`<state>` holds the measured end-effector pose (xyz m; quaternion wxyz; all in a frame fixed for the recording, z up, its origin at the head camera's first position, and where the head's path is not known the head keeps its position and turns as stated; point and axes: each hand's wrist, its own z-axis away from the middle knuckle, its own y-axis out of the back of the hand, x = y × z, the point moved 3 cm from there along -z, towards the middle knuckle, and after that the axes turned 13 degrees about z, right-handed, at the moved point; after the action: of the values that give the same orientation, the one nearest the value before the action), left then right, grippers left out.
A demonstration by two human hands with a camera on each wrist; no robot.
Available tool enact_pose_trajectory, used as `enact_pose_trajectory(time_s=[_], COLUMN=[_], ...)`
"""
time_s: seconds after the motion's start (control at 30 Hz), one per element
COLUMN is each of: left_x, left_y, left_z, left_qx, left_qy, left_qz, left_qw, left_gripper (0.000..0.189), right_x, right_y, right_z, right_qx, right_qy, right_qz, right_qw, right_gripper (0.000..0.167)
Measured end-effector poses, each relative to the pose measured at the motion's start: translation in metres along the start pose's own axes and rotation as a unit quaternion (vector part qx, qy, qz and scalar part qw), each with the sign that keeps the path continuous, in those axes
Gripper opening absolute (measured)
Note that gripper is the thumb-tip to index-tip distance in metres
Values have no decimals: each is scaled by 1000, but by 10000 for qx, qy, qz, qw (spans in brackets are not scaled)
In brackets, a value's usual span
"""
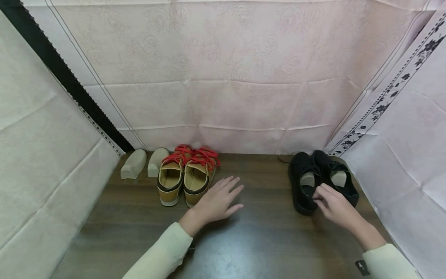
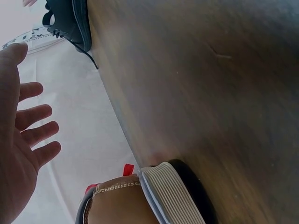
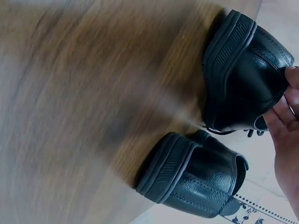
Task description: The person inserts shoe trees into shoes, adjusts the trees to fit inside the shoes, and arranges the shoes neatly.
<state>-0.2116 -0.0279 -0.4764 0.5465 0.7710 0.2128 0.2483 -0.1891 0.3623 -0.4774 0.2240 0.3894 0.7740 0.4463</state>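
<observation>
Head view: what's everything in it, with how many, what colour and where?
Black shoes: two, black, right side
Tan shoes: two, tan with red laces, left of centre
Loose inserts: two, off-white, left of the tan shoes
Tucked inserts: two, off-white, one inside each black shoe
Wooden surface: one, brown, under the shoes
Patterned cloth: count unclear, pale, behind and both sides
Black strip: one, black, upper left
Sleeves: two, pale, bottom
Left hand: one, bare, beside the tan shoes
Right hand: one, bare, pinching the left black shoe's heel
</observation>
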Motion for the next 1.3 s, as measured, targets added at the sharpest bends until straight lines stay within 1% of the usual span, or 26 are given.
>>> enact_pose_trajectory(time_s=[0.13,0.23,0.4,0.6,0.8,1.13,1.3], left_x=[1,2,5,10,14,15,15], left_y=[-3,-5,-6,-9,-10,-10,-9], left_z=[-3,-5,-9,-15,-19,-19,-18], left_qx=[-108,-197,-232,-316,-315,-346,-335], left_qy=[8,-7,-76,-162,-186,-164,-153], left_qz=[13,-25,-79,-131,-143,-116,-90], left_qw=[9999,9998,9997,9993,9992,9992,9993], left_gripper=[63,64,64,65,65,66,66], right_x=[3,6,10,14,18,26,29], right_y=[1,3,8,10,12,14,16], right_z=[0,0,0,2,5,6,8], right_qx=[38,13,-73,-117,-67,-23,77], right_qy=[-15,-49,-85,-73,-67,38,81], right_qz=[187,390,647,672,719,872,956], right_qw=[9998,9992,9978,9976,9974,9962,9954], right_gripper=[35,41,39,40,41,38,37])
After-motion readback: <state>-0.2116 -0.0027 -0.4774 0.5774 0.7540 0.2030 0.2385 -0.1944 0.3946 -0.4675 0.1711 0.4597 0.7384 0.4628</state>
